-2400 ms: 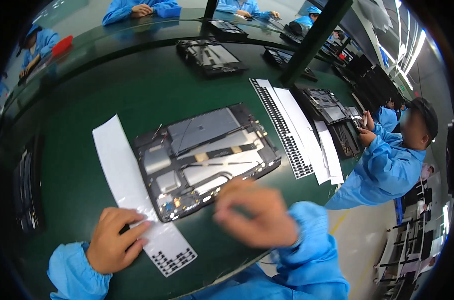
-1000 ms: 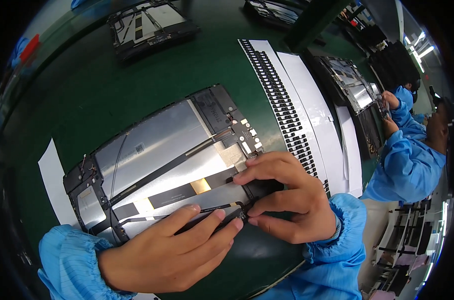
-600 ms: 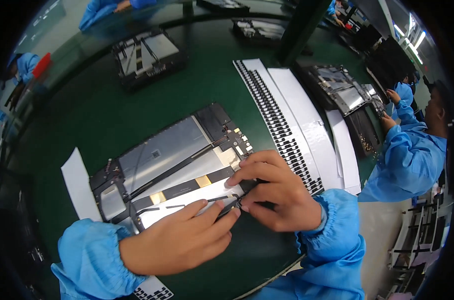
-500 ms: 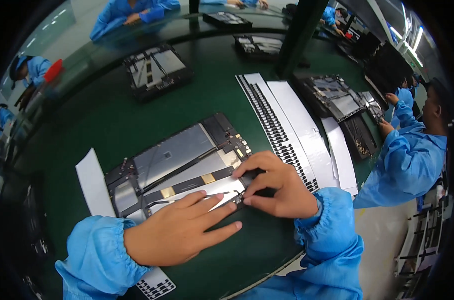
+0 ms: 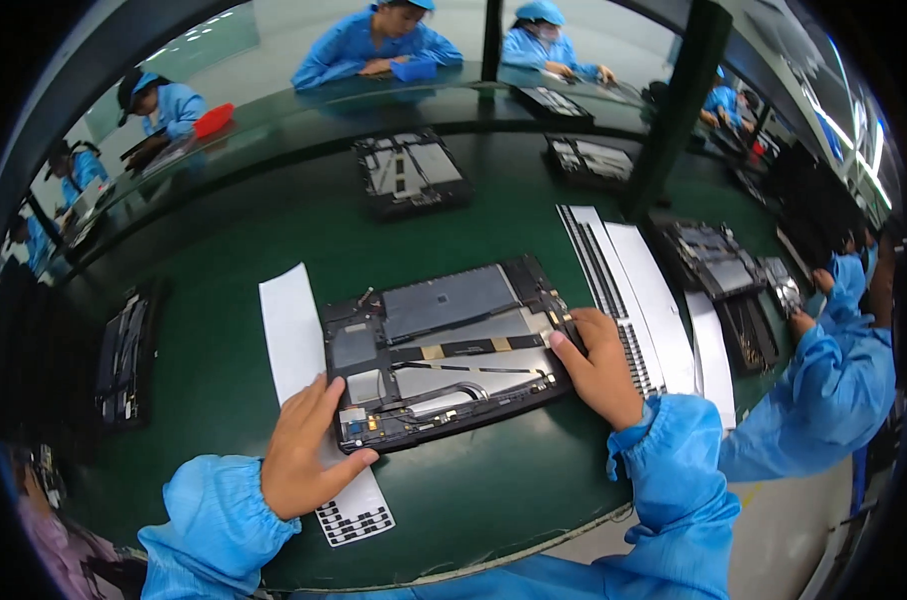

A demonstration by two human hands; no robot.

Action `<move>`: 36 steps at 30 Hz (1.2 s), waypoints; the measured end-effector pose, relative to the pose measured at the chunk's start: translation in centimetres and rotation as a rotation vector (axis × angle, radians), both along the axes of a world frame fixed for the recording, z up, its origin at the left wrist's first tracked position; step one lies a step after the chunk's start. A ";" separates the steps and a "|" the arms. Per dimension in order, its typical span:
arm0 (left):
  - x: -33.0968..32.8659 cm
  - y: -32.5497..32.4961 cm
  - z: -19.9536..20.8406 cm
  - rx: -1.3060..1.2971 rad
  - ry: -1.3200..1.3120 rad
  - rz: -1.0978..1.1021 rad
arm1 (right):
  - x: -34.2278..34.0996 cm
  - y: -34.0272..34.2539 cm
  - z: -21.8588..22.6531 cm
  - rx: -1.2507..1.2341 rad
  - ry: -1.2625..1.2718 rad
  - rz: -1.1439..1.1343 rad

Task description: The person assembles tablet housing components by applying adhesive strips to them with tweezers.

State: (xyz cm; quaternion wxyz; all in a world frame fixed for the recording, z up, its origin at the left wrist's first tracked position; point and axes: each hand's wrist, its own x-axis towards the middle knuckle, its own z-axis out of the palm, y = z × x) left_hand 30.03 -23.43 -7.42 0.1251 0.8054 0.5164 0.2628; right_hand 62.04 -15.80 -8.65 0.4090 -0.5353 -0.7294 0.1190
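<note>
- Opened tablet-like device (image 5: pixel 452 360): lies flat and slightly askew on the green tabletop (image 5: pixel 504 500), between the two hands, its inner parts facing up.
- Right hand (image 5: pixel 602 365): closed on the device's right end, the thumb over the upper face near the rim and the index finger round the end.
- Left hand (image 5: pixel 302 450): at the near left corner, thumb and fingers spread apart; the fingertips meet the left edge and the thumb lies by the near edge, so that the corner sits between them. Whether they clamp it cannot be told.
- Interior, clear of both hands: a grey rectangular panel (image 5: pixel 442 302) toward the far side; a dark band with gold patches (image 5: pixel 464 349) across the middle.
- White strip (image 5: pixel 292 325): beside the device's left edge, passing under the left hand; black pieces at its near end.
</note>
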 end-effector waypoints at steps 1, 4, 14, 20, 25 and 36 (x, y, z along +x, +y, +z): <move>-0.4 -0.3 -0.1 0.035 -0.074 0.021 | -1.0 0.3 0.0 0.010 0.091 -0.005; -0.9 -1.5 1.3 0.143 -0.198 0.092 | -2.6 0.4 2.7 -0.089 0.242 0.028; -11.0 -7.5 2.2 0.453 -0.667 0.510 | -23.2 8.8 11.5 -0.186 0.371 0.682; -16.8 -6.3 -0.9 0.572 -0.562 0.941 | -44.8 16.2 6.6 0.053 0.445 0.724; -19.7 -6.3 -2.5 0.386 -0.429 1.192 | -54.3 16.0 2.3 0.030 0.417 0.715; -24.1 -4.5 -4.3 0.392 -1.074 1.129 | -52.1 15.1 0.6 -0.224 -0.033 0.779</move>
